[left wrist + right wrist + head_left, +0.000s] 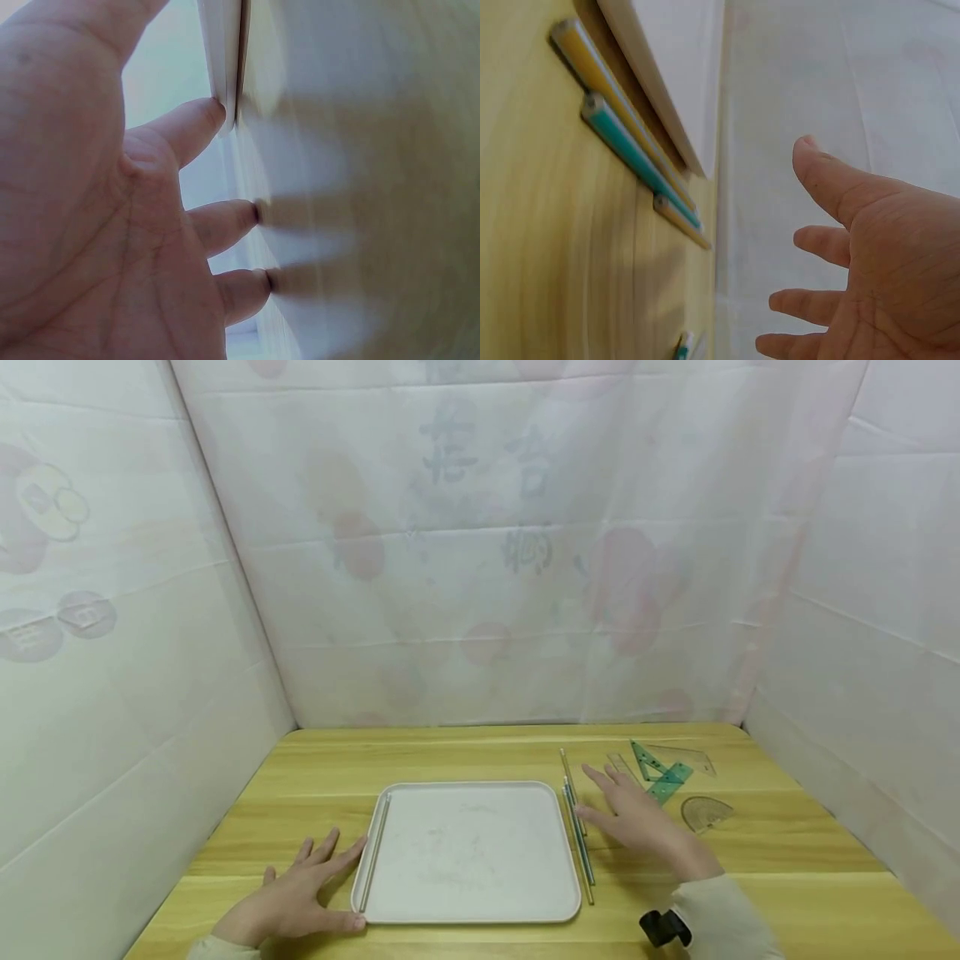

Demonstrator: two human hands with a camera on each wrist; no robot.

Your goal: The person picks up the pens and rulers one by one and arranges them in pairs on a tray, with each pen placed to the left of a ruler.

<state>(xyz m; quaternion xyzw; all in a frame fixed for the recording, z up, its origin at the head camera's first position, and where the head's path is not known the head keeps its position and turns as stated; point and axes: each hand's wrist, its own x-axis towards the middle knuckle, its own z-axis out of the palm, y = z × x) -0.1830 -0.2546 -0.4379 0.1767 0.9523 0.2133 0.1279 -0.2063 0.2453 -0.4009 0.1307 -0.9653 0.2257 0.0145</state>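
A white rectangular tray [480,839] lies on the wooden table, with one pencil [375,853] along its left side. My left hand [300,893] is spread beside it, thumb and index fingertip at the tray's left rim [220,67]; two other fingertips meet the table in the left wrist view. Along the tray's right side lie several pencils, among them a yellow pencil [604,75] and a green pencil [626,139]. Over on their right, my right hand [637,818] hovers with fingers extended, holding nothing. Another pencil [681,221] lies just outside the green one.
Right of the pencils are green set squares and rulers, including a green triangle [651,764] and a green ruler [670,783]. A clear triangle [693,758] lies behind them, a protractor [707,813] nearer. Cloth-covered walls [480,568] enclose the table [787,860].
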